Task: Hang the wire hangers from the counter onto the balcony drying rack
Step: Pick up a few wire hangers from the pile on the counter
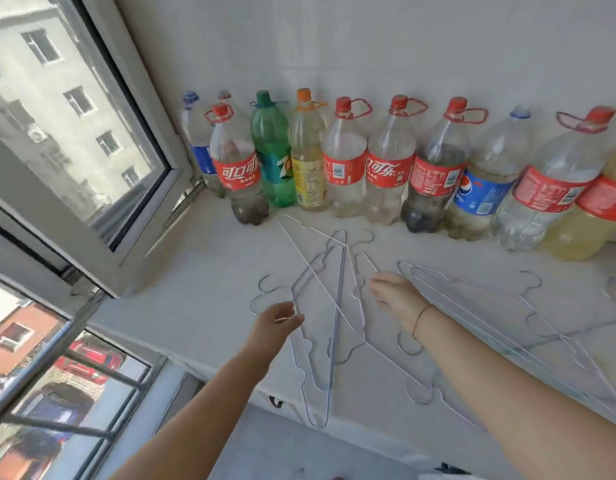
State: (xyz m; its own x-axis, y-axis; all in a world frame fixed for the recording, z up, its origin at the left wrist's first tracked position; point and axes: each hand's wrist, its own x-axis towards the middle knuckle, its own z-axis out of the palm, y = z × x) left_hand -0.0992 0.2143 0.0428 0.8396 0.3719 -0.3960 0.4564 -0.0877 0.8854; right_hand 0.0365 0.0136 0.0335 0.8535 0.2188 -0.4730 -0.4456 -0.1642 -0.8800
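Row of plastic soda bottles (389, 168) against white wall (368, 46), open window (74, 116), red car (91, 358) outside below

- The green bottle (272, 157) stands in a row of bottles (389, 161) packed side by side along the wall (368, 46). No gap between them lets a hand through.
- Left of the green bottle, the open window sash (91, 133) juts inward over the counter's end.
- In front of the green bottle and leftward, a strip of bare counter (202, 271) lies free.
- In front and to the right of the green bottle, wire hangers (337, 306) lie overlapped, with hooks and bars crossed. Some overhang the front edge.
- The left hand (278, 320) pinches a wire at that pile's near-left side, and the right hand (393, 292) lies flat among the hangers.
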